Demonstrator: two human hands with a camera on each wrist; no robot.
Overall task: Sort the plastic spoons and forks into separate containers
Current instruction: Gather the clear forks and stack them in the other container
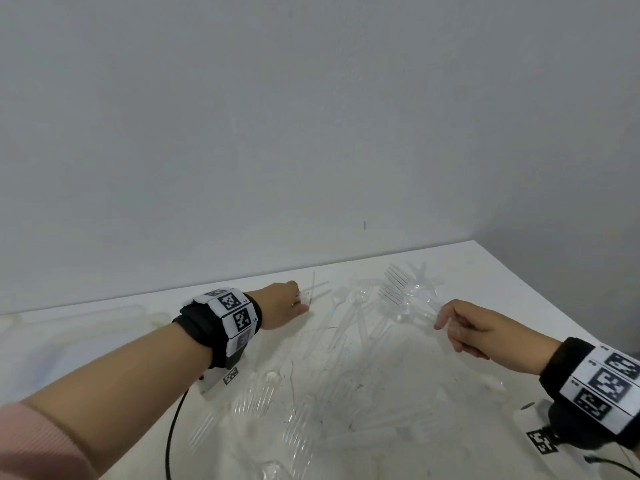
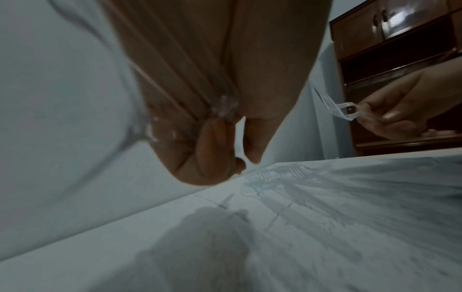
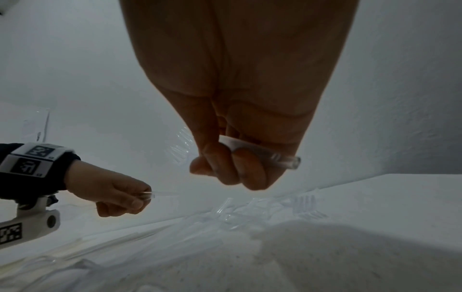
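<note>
Lying nearest the person, below both wrists, clear plastic forks (image 1: 298, 424) are scattered tines-down across the white surface (image 1: 433, 427), hard to tell apart where they overlap. The right hand (image 1: 474, 329) is raised over the right side of this scatter, its fingers (image 3: 247, 170) curled round the handles of several clear forks held as a bunch (image 1: 401, 289), the tines fanning away to its left; one handle end (image 3: 287, 161) pokes out past the knuckles in the right wrist view. Between the two hands more clear cutlery (image 1: 349, 317) lies heaped on the surface; which pieces are spoons cannot be told. Farther off, the left hand (image 1: 284, 303) is stretched toward the wall (image 1: 311, 133), pinching clear plastic handles (image 1: 317, 289) whose ends stick out beyond its fingertips; in the left wrist view the strips run along the palm (image 2: 190, 83). Left of that hand a pale, blurred container (image 1: 79, 320) rests on the surface.
</note>
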